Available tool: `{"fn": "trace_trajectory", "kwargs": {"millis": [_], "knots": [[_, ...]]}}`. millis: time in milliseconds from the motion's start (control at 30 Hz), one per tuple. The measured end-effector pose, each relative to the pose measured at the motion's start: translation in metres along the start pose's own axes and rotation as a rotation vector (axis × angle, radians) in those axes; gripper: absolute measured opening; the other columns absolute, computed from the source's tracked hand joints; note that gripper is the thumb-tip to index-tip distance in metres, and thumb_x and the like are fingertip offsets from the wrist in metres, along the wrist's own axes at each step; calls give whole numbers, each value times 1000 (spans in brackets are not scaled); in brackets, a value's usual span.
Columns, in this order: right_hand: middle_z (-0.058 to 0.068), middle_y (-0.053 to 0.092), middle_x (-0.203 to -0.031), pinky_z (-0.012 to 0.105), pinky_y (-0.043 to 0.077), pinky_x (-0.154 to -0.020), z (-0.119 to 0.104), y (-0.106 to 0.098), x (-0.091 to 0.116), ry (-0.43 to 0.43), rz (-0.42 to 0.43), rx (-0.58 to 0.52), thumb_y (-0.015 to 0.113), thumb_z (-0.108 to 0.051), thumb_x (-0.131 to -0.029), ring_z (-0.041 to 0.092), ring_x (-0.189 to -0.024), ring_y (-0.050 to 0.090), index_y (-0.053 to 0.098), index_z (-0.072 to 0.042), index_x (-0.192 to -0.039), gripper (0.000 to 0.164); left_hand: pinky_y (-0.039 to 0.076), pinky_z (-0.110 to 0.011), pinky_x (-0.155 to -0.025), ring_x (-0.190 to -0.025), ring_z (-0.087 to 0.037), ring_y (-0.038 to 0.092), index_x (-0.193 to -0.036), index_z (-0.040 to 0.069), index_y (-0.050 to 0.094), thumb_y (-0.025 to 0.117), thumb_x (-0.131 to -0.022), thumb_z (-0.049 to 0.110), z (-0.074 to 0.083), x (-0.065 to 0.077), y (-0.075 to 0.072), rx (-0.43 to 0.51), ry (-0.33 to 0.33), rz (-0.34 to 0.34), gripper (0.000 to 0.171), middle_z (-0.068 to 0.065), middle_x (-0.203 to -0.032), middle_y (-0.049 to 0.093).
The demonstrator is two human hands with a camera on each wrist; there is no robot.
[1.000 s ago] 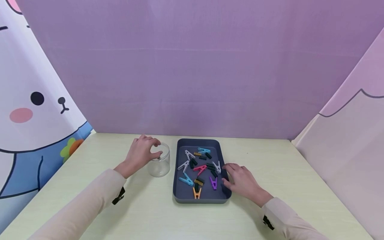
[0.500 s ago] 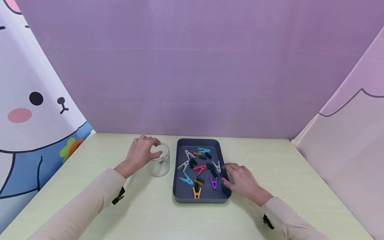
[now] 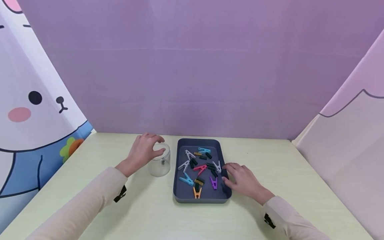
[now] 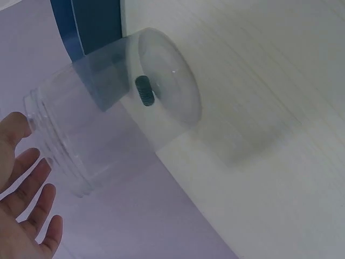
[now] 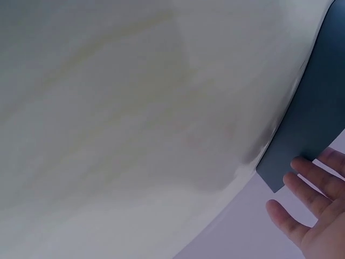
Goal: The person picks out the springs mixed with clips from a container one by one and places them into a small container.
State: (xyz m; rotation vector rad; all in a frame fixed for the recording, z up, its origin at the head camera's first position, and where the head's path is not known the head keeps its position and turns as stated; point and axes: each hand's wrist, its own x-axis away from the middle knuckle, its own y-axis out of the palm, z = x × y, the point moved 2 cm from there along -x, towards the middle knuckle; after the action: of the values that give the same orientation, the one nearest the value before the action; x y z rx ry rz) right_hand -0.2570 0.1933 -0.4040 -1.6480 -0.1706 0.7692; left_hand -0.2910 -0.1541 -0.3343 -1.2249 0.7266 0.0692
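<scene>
My left hand (image 3: 143,151) is poised at the mouth of a clear jar (image 3: 158,170), thumb and index finger parted over its rim with nothing pinched between them. Inside the jar, low near the base, is a small dark green ribbed piece (image 4: 144,90), seen through the wall in the left wrist view. My right hand (image 3: 244,182) lies along the right side of a dark grey tray (image 3: 179,195), fingers relaxed at its rim. In the tray lie plastic clips, among them a red clip (image 3: 200,169) and a purple clip (image 3: 213,183), plus several dark ribbed pieces (image 3: 199,181).
The jar stands just left of the tray on a pale wooden table (image 3: 144,213). A purple backdrop (image 3: 192,73) rises behind the table's far edge, with a printed cartoon panel (image 3: 42,133) at the left and a pale panel at the right.
The small dark piece has dropped from just below my left fingertips to lower inside the jar. My left hand has shifted slightly right and up; my right hand stays at the tray.
</scene>
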Motion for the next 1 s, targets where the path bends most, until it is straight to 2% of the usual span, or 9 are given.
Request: {"fn": "trace_trajectory", "kwargs": {"millis": [200,400,600,1000], "knots": [[8,62,-114,43,48,-81,1,0,1,-2,-5,-11,62,-34,-82,23,-107,57,62,-9,-109,37,42,-43,-76,-90,-24,56,-96,14,68,72,-74,27,13,-2,0,12,42,-17,26,0,-93,69],[9,62,-114,42,49,-80,2,1,0,-9,1,5,62,-33,-81,23,-107,57,62,-8,-108,36,44,-41,-77,-89,-22,55,-96,15,68,72,-75,29,28,-1,6,1,95,-46,26,1,-94,68],[9,62,-114,42,49,-79,1,1,0,-11,2,16,63,-33,-81,22,-107,57,62,-9,-108,37,44,-39,-80,-90,-18,54,-97,18,69,71,-75,33,45,2,16,-27,121,-111,26,3,-96,68],[8,62,-113,42,49,-78,1,1,0,-18,8,31,63,-34,-80,22,-106,58,62,-9,-107,37,40,-34,-77,-86,-16,50,-97,21,68,70,-77,34,71,8,38,-5,209,-234,24,4,-97,67]]}}
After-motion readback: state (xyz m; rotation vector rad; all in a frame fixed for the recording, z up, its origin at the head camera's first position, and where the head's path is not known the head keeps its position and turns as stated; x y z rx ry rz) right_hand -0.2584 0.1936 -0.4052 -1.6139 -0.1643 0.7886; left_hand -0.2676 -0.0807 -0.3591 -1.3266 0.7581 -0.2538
